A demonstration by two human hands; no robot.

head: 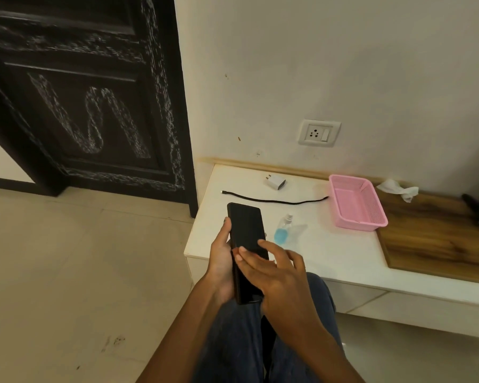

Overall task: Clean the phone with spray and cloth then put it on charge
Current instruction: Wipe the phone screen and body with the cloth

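Observation:
My left hand (221,261) grips a black phone (245,228) by its left edge, screen up and dark, above the white counter's front left corner. My right hand (280,272) lies over the phone's lower part with fingers spread, fingertips touching the screen. A small clear spray bottle (284,229) with blue liquid stands on the counter just right of the phone. A crumpled white cloth (398,188) lies at the back, beyond the pink basket. A black cable (274,200) stretches across the counter, and a white charger plug (275,181) sits behind it.
A wall socket with a switch (319,133) is above the white counter (329,255). An empty pink basket (356,203) stands beside a wooden board (437,239). A dark door (80,106) is at left, with a tiled floor (67,272) below it.

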